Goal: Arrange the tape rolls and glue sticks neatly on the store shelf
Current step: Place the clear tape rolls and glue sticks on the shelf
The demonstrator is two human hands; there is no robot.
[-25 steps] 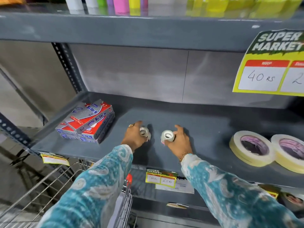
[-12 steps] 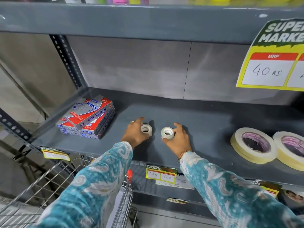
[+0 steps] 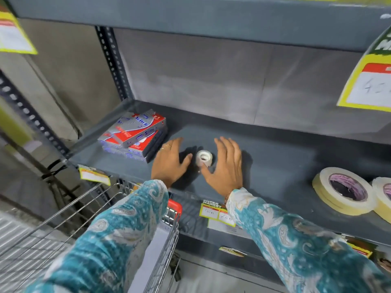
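**Both hands flat and open, 1 small roll between them**

Nearest me, my teal patterned sleeves (image 3: 118,233) reach forward over a wire shopping cart (image 3: 63,225) at 7 o'clock in my view. Just past it, a yellow price tag (image 3: 216,212) hangs on the front lip at 6 o'clock from my hands.

On the grey shelf (image 3: 275,157), my left hand (image 3: 169,161) lies palm down, fingers straight and spread, holding nothing. Its thumb is just beside the small white tape roll (image 3: 204,157); I cannot tell whether it touches. My right hand (image 3: 227,166) is just as flat and spread at 3 o'clock of the roll, thumb tip against the roll's near edge. The roll stands between my 2 hands, near the shelf's front, its hole facing up toward me.

At 10 o'clock from my left hand, near my fingertips, lies a stack of red-and-silver glue stick boxes (image 3: 135,134). Well apart at 3 o'clock, 2 large cream masking tape rolls (image 3: 323,187) lie flat, side by side.

Farthest, at 2 o'clock, a blurred yellow price sign (image 3: 372,85) hangs from the upper shelf (image 3: 190,15).
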